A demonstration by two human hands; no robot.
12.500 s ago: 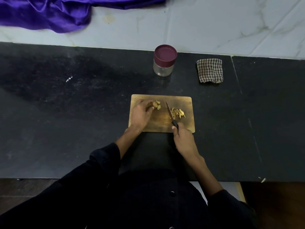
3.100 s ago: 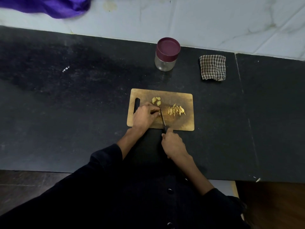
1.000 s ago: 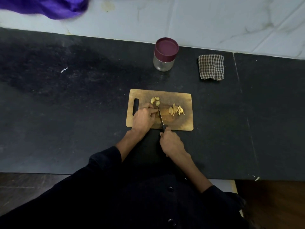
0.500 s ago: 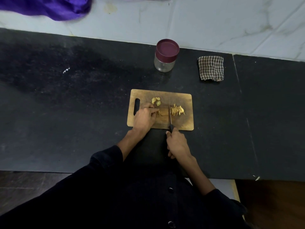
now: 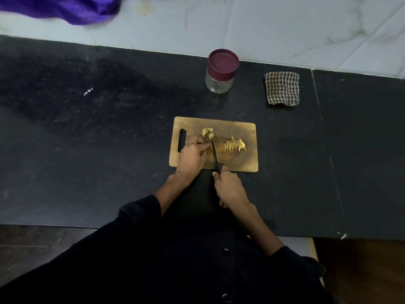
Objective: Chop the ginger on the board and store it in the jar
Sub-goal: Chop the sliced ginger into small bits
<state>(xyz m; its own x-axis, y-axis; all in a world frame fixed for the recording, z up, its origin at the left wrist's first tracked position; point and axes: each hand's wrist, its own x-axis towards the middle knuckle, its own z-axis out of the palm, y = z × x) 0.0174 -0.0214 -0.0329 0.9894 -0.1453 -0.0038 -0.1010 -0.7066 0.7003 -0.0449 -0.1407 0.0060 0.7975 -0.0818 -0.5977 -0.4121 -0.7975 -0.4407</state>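
Observation:
A wooden cutting board (image 5: pixel 241 160) lies on the black counter. Whole ginger chunks (image 5: pixel 207 132) sit at its upper middle, and a pile of cut ginger slivers (image 5: pixel 235 145) lies to the right. My left hand (image 5: pixel 194 155) rests on the board with its fingers curled over a ginger piece that is mostly hidden under them. My right hand (image 5: pixel 230 189) grips the black handle of a knife (image 5: pixel 215 151), whose blade lies right beside my left fingertips. The glass jar (image 5: pixel 220 72) with its maroon lid on stands behind the board.
A folded checked cloth (image 5: pixel 282 88) lies to the right of the jar. A purple fabric (image 5: pixel 65 7) lies on the white ledge at the far left. The counter's front edge runs close to my body.
The knife has moved left from beside the cut pile back against my left fingertips. My left hand has stayed on the ginger piece.

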